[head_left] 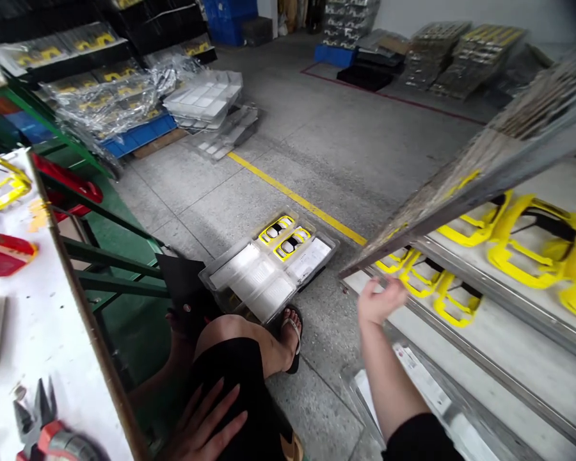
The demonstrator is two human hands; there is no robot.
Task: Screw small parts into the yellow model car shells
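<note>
My right hand (380,299) reaches toward the low corner of a tilted stack of clear plastic trays (484,160) on my right. Its fingers look loosely spread and blurred, and I see nothing in them. Yellow plastic frames (523,237) lie in rows on the grey shelf tray under the tilted stack. My left hand (206,426) rests flat and open on my thigh, over black shorts. On the floor by my sandalled foot (292,336) sits a clear tray (269,269) with two yellow parts in it.
A white worktable (38,320) at left carries red parts, a yellow frame and red-handled pliers (43,429). A green rack (110,256) stands beside it. Wrapped tray stacks and blue crates line the back. A yellow line (297,198) crosses the concrete floor.
</note>
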